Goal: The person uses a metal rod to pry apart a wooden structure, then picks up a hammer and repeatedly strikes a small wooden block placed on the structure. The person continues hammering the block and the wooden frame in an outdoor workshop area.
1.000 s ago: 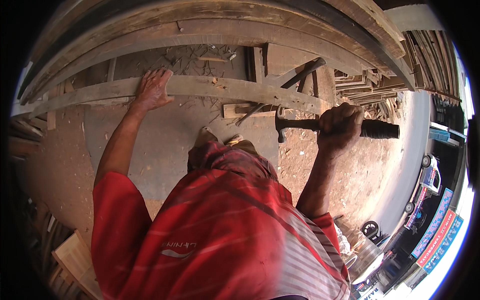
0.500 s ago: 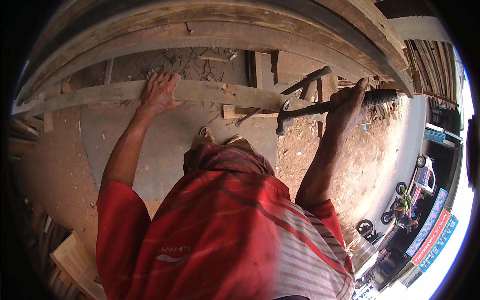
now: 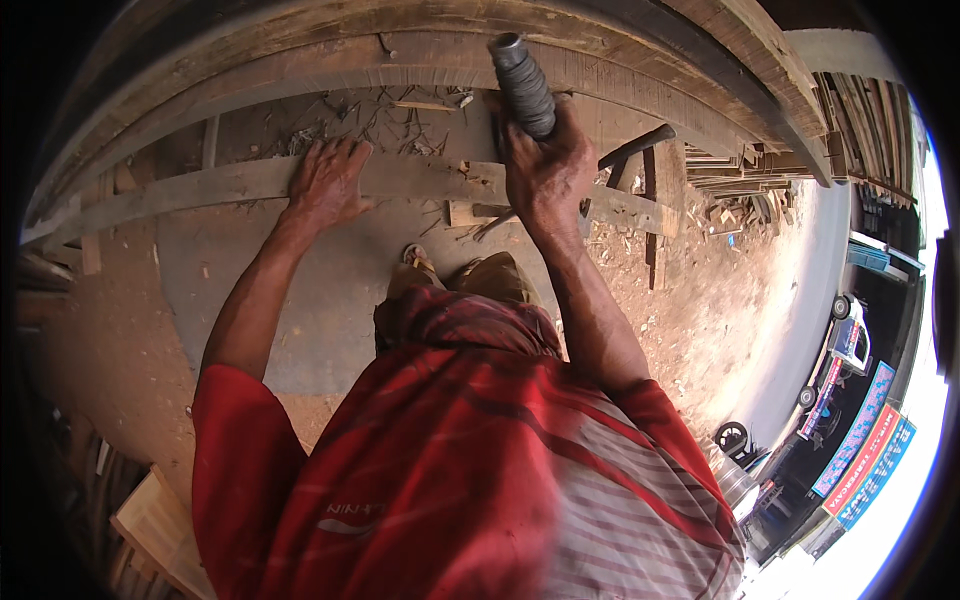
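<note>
One long plank (image 3: 420,177) runs crosswise before the wearer, and I judge the work on it to be under way, not finished: a rough patch (image 3: 472,172) marks its face, though from my seat I can't tell whether any nail sits in it. The left hand (image 3: 330,185) rests spread on the plank, steadying it, I'd guess. The right hand (image 3: 550,165) is wrapped tightly round what I take for a hammer (image 3: 523,88), its bound grip end up; the striking end is hidden from me, so I can't say whether it meets the wood. Near that hand, a dark bar (image 3: 637,147) slants past the plank. Farther out I see nail-like scraps (image 3: 415,130) strewn on the ground, which suggests a fair share is done, while a nail (image 3: 388,47) juts from a thick beam (image 3: 480,55), so some metal remains in the timber.
</note>
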The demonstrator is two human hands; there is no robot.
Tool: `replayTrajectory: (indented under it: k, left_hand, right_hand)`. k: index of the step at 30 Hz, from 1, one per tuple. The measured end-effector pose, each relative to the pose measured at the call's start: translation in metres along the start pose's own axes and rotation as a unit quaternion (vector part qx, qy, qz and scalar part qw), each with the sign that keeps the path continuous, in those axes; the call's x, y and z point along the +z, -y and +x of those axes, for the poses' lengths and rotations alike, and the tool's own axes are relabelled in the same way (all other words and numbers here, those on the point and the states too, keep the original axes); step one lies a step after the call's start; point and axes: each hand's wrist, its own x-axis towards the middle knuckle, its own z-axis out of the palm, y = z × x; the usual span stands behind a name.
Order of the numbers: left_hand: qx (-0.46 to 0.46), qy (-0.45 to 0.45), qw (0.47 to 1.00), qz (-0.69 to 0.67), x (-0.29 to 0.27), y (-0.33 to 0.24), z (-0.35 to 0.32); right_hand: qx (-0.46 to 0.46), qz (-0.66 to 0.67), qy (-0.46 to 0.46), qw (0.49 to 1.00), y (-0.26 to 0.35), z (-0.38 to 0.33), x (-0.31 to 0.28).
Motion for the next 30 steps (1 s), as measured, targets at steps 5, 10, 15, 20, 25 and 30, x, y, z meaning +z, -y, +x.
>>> replayTrajectory:
  k: [5, 10, 15, 20, 25, 30]
  left_hand:
    - [-0.026, -0.01, 0.999, -0.016, 0.007, -0.007, -0.016]
    - [-0.028, -0.14, 0.99, -0.017, 0.0, -0.046, -0.048]
    - [-0.203, -0.393, 0.843, -0.306, 0.028, -0.111, -0.09]
    - [-0.411, -0.497, 0.468, -0.604, 0.067, -0.142, -0.053]
    - [-0.568, -0.434, 0.294, -0.635, 0.052, -0.157, 0.009]
    - [-0.494, -0.508, 0.214, -0.672, 0.096, -0.132, 0.047]
  right_hand:
    - [-0.047, 0.107, 0.031, 0.993, -0.017, -0.015, -0.016]
    - [-0.072, 0.245, 0.104, 0.961, -0.035, -0.015, -0.078]
    - [-0.039, 0.392, 0.107, 0.913, -0.09, 0.014, -0.158]
    - [-0.123, 0.542, 0.178, 0.812, -0.141, 0.045, -0.216]
    - [-0.132, 0.544, 0.029, 0.828, -0.153, 0.028, -0.225]
    - [-0.135, 0.664, 0.165, 0.717, -0.176, 0.04, -0.241]
